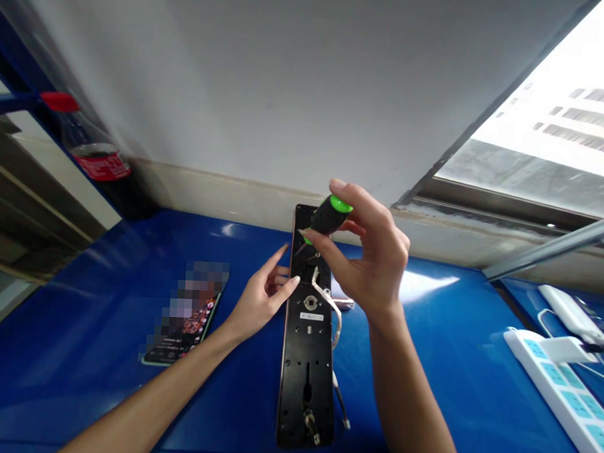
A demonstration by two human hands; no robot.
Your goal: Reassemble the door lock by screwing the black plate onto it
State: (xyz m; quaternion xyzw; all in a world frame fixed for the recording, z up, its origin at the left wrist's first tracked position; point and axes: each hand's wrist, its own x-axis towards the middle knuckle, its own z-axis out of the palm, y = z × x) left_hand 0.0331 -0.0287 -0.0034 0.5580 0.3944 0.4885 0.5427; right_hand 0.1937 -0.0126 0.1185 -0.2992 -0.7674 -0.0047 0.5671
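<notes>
A long black door lock panel (297, 346) lies back side up on the blue table, its far end toward the wall. A white-wrapped cable (335, 315) comes out of it and hangs over its right side. A metal spindle (312, 427) sticks up at the near end. My left hand (263, 295) holds the panel's left edge, thumb on top and fingers along the side. My right hand (368, 256) is closed around a screwdriver (327, 217) with a black and green handle. The screwdriver is tilted, its thin shaft pointing down-left over the panel's upper part.
On the left lies a phone (192, 328) with a lit screen. A cola bottle (99, 154) with a red cap stands in the back left corner. At right are a white power strip (550, 391) with a plugged-in adapter and a metal bar (551, 247). The wall (268, 85) rises behind.
</notes>
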